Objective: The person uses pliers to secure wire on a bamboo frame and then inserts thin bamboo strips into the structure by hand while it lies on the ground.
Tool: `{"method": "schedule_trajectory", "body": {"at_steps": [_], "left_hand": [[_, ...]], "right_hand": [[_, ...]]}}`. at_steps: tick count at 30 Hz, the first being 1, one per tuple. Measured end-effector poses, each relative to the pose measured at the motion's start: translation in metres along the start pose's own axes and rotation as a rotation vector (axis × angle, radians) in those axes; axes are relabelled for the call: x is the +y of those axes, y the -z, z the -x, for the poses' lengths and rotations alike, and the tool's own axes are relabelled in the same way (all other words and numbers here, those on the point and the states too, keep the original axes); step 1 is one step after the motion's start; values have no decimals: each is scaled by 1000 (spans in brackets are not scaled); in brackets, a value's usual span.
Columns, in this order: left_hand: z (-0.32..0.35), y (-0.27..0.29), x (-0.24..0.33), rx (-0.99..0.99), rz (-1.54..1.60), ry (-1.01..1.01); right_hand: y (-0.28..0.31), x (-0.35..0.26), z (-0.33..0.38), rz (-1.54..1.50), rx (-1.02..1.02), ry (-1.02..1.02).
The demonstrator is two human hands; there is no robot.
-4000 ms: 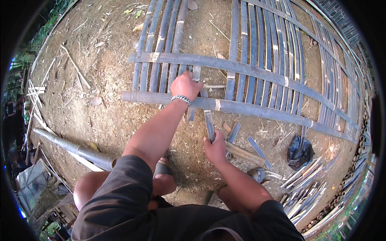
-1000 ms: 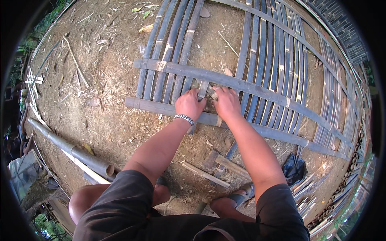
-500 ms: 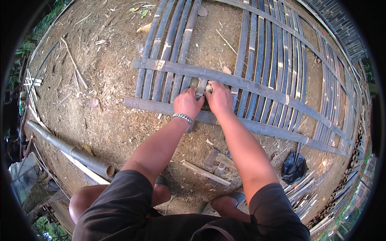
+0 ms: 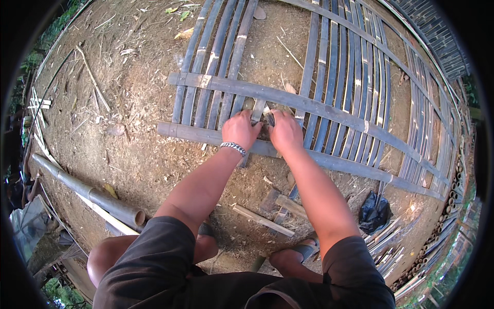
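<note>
Both my hands are closed at the lower edge of a bamboo slat panel, between its two nearest rails. My left hand (image 4: pixel 241 130) grips a short bamboo slat (image 4: pixel 258 108), whose lower end sticks out below the lower bamboo rail (image 4: pixel 193 134). Close beside it, the curled fingers of my right hand (image 4: pixel 286 132) hold a small bamboo piece (image 4: pixel 270 119), dark with a pale end. My fingers hide much of it. The upper bamboo rail (image 4: pixel 231 86) crosses just beyond both hands.
Spaced bamboo slats (image 4: pixel 332 77) extend right and away. A thick bamboo pole (image 4: pixel 90 191) lies at left. Near my feet are a loose bamboo strip (image 4: pixel 262 220) and offcuts (image 4: pixel 290 206). To the right sit a black plastic bag (image 4: pixel 374 212) and a pile of thin strips (image 4: pixel 386 250).
My right hand has shifted slightly right and nearer, showing more of the small bamboo piece and a wider gap between the hands. My left hand stays almost in place on the slat.
</note>
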State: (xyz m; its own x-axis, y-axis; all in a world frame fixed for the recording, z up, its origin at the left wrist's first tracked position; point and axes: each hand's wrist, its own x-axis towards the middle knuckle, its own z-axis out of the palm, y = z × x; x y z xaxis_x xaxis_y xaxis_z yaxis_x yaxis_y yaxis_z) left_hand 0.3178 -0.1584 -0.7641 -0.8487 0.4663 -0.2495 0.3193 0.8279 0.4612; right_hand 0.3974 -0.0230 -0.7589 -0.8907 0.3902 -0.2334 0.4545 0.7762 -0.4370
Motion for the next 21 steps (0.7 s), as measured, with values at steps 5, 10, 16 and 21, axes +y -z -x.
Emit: {"method": "schedule_trajectory", "body": {"at_steps": [5,10,16,21], "left_hand": [[1,-2,-1,4,25,8],[-2,-6,-3,33,33,28],[-7,2,1,-23,20,45],[-11,-4,0,-26,37,51]], "right_hand": [[8,1,2,145,-147,-92],[24,11,13,177,-190,-77],[50,6,-8,203,-237,-2],[39,-1,-19,262,-265,41]]}}
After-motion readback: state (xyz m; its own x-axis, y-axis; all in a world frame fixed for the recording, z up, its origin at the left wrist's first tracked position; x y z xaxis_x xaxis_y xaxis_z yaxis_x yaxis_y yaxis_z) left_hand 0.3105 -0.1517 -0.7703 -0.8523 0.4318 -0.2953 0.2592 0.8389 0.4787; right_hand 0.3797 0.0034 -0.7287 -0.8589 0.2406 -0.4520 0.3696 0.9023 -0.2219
